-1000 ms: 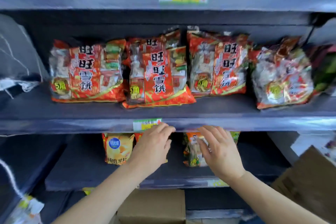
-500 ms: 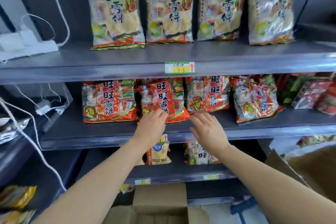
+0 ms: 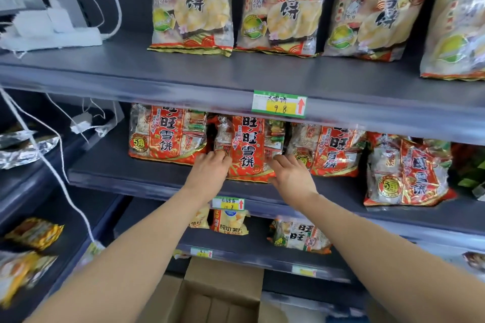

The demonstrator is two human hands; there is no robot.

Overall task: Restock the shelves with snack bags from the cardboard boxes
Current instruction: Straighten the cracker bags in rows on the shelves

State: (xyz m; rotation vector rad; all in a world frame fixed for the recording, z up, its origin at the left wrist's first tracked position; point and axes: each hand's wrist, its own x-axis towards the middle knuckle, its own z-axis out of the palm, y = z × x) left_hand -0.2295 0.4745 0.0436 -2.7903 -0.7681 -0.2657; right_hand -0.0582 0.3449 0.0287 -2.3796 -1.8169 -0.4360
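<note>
Single head-worn wide-angle view, close up against grey store shelving.

Looks forward and somewhat down from about the height of the upper shelf (image 3: 183, 84), centred on the red snack bag (image 3: 246, 149) on the middle shelf (image 3: 126, 176). Near enough to catch both forearms entering from the bottom corners, with the left hand (image 3: 210, 172) and right hand (image 3: 294, 178) just below centre. Crops the tall bags (image 3: 194, 8) at the top edge. Takes in the lower shelf (image 3: 249, 246) and an open cardboard box (image 3: 223, 280) at the bottom edge, and a white power strip (image 3: 52, 37) at far left. Bows the shelf edges toward the sides.
</note>
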